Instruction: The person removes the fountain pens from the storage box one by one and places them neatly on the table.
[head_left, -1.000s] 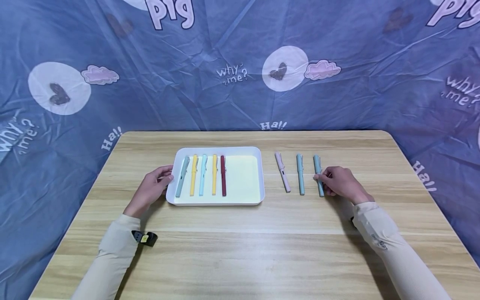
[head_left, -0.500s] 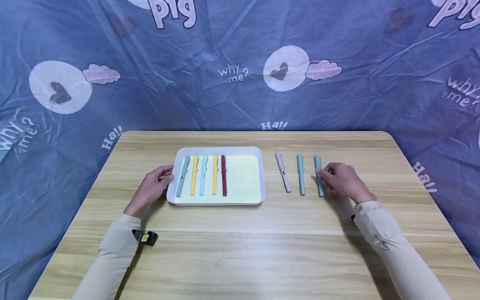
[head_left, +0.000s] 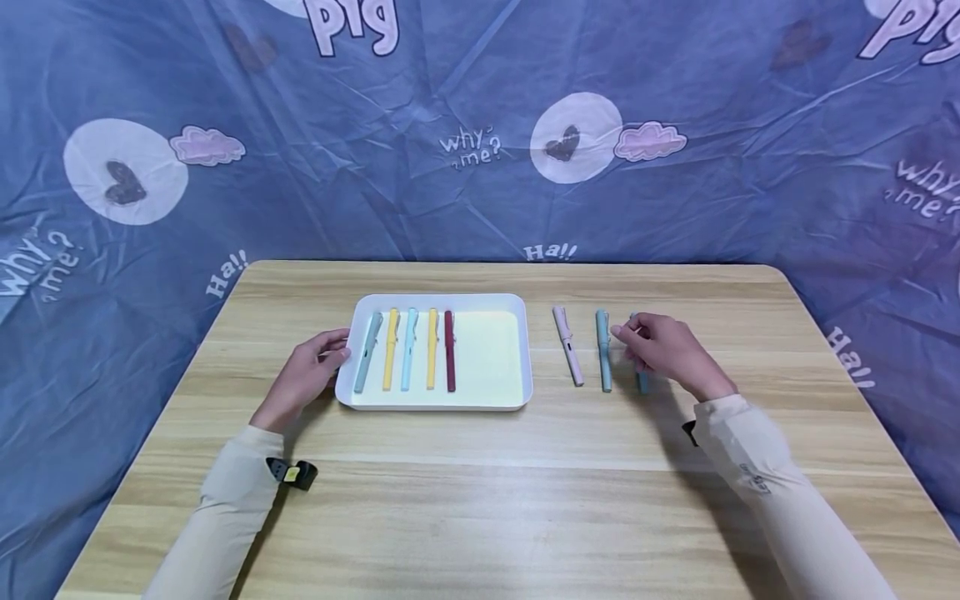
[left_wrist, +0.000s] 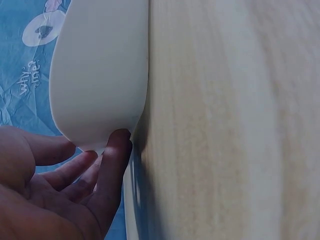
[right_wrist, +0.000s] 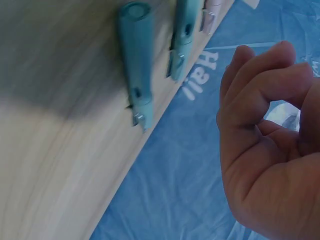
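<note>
My left hand (head_left: 300, 375) holds the left end of a white tray (head_left: 438, 408), the thumb at its rim and fingers against the outer wall (left_wrist: 100, 75). Five-odd capped pens lie side by side in it, teal, yellow, light blue and dark red (head_left: 450, 350) among them. To the right, a lilac pen (head_left: 567, 346) and two teal pens lie on the table. My right hand (head_left: 667, 346), fingers curled toward the thumb and holding nothing, hovers over the rightmost teal pen (right_wrist: 136, 65) and partly hides it in the head view. Its fingertips are near the middle teal pen (head_left: 603, 350).
The wooden table (head_left: 480, 500) ends at a blue printed curtain (head_left: 420, 200) behind. The tray's right part (head_left: 487, 358) shows bare floor. A black wrist device (head_left: 292, 473) sits on my left sleeve.
My right hand has let go of the rightmost teal pen, risen and moved left toward the middle one. That pen stays on the table. My left hand stays at the tray.
</note>
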